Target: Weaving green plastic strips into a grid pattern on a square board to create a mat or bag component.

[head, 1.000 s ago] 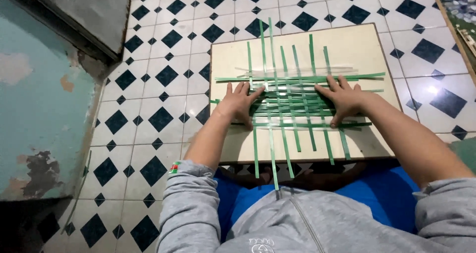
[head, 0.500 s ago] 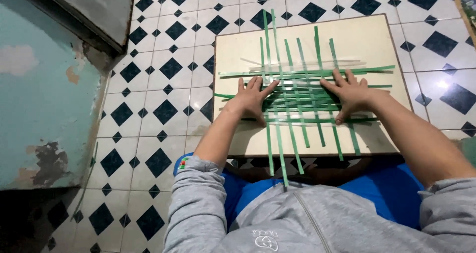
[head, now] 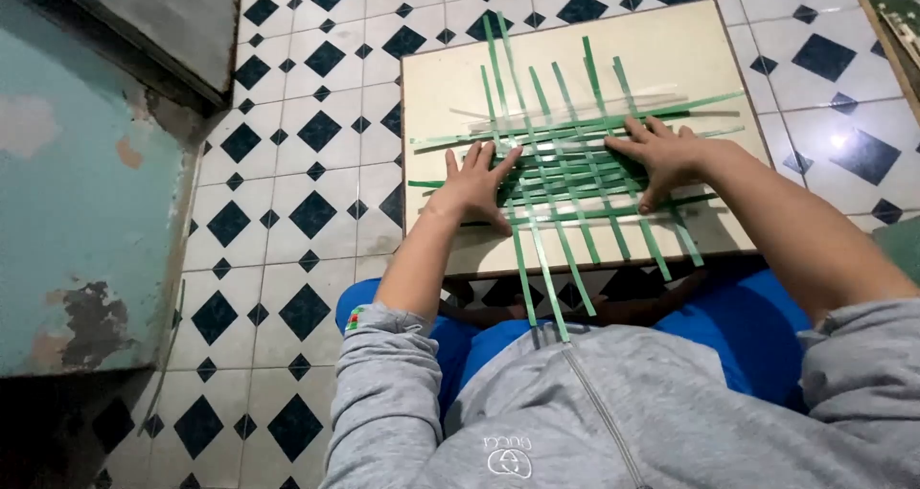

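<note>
Glossy white floor tiles [head: 316, 144] with black diamond insets spread around a pale, smooth rectangular board [head: 671, 48] resting at twelve o'clock from the person's lap. On it lies a lattice of flat green strips [head: 565, 163], thin and ribbon-like, some whitish, crossing lengthwise and sideways; several long ends overhang the board's near edge toward six o'clock. The left hand [head: 474, 187] presses flat on the weave's nine o'clock side, fingers splayed, gripping nothing. The right hand [head: 661, 154] lies flat at three o'clock, fingers likewise spread. Grey sleeves [head: 383, 393] are pushed up.
</note>
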